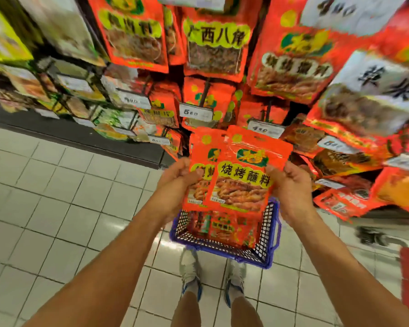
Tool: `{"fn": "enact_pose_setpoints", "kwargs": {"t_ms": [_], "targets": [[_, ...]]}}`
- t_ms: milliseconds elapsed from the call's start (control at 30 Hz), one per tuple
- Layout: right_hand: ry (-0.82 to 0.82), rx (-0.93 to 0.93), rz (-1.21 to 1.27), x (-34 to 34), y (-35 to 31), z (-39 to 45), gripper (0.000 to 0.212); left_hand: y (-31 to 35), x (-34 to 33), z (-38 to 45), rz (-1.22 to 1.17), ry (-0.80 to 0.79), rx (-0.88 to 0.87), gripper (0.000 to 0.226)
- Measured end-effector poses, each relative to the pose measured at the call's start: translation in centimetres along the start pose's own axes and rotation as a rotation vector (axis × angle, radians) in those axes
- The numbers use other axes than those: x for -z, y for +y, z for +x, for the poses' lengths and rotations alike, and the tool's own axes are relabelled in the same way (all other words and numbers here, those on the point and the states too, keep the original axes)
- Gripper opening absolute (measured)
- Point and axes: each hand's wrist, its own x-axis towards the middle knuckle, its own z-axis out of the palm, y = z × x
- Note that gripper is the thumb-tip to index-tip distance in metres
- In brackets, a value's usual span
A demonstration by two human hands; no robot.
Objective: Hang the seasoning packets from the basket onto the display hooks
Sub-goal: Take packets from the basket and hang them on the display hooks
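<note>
My left hand [175,175] and right hand [291,182] pinch two red packets [241,175] above blue basket [269,232]; hanging packets [213,43] and price tags [195,112] crowd the rack ahead.

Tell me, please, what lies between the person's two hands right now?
In the head view, two overlapping red seasoning packets span the gap: the left hand grips their left edge, the right hand their right edge, above the blue basket.
</note>
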Motion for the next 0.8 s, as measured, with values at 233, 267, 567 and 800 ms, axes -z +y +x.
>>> {"fn": "enact_pose_setpoints", "kwargs": {"t_ms": [233,267,567,800], "targets": [[0.004,0.121,0.161,-0.5,-15.1,-4.5,0.018,13.4,-1.9,-8.0,-0.111,-0.005,-0.209,0.046],[0.004,0.144,0.185,-0.7,-17.3,-4.9,0.016,15.1,-2.3,-9.1,-0.108,-0.012,-0.236,0.045],[0.010,0.494,0.188,0.0,-35.8,-8.6,0.016,29.9,-7.0,-16.4,0.020,-0.095,-0.643,0.012],[0.022,0.660,0.201,1.2,-46.0,-10.4,0.011,38.1,-8.7,-19.2,0.022,-0.038,-0.830,0.005]]}}
